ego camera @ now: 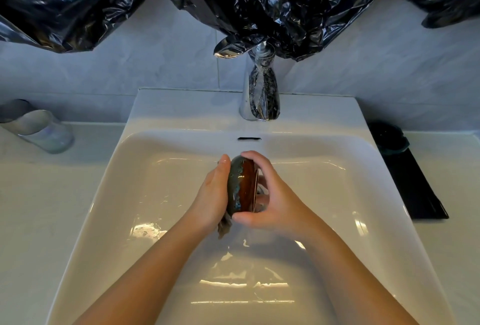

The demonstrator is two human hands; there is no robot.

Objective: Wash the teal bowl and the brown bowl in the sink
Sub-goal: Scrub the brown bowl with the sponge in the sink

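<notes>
The brown bowl [244,185], with blue-green speckles on its glaze, is held on edge over the middle of the white sink [155,195]. My right hand [267,195] grips it, fingers curled over the top rim and thumb under the bottom. My left hand [214,192] presses a grey cloth [224,227] flat against the bowl's outer side; only a corner of the cloth shows below the palm. The teal bowl [389,139] sits on the counter to the right of the sink, at the far end of a black mat.
A chrome faucet [259,86] stands behind the basin, under hanging black plastic sheeting [233,0]. A clear glass jar [46,130] lies on the left counter. The black mat [415,187] runs along the right counter. The basin floor is wet.
</notes>
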